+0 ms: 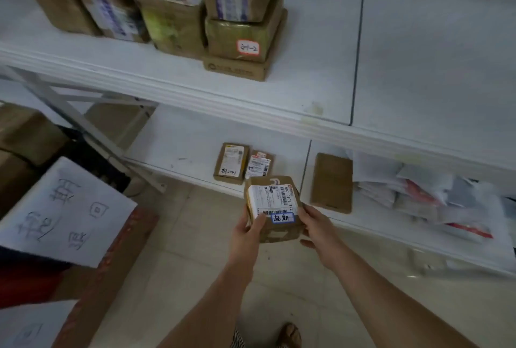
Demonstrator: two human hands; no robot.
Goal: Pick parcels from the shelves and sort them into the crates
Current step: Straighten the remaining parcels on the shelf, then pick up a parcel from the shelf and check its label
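- In front of the lower shelf [195,149]: parcel [272,208] held in the air, label up, clear of the shelf.
- Left hand [247,231] grips its near-left edge, thumb on the label; right hand [317,229] clasps the right side.
- Judgement: read the handwritten tag before choosing a crate [111,264]; keep both hands on, parcel level.

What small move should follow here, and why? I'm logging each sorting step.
Probably swing the small parcel left toward the crate with the handwritten sheet. Both the left hand and right hand already grip it clear of the lower shelf, its label turned up for reading.
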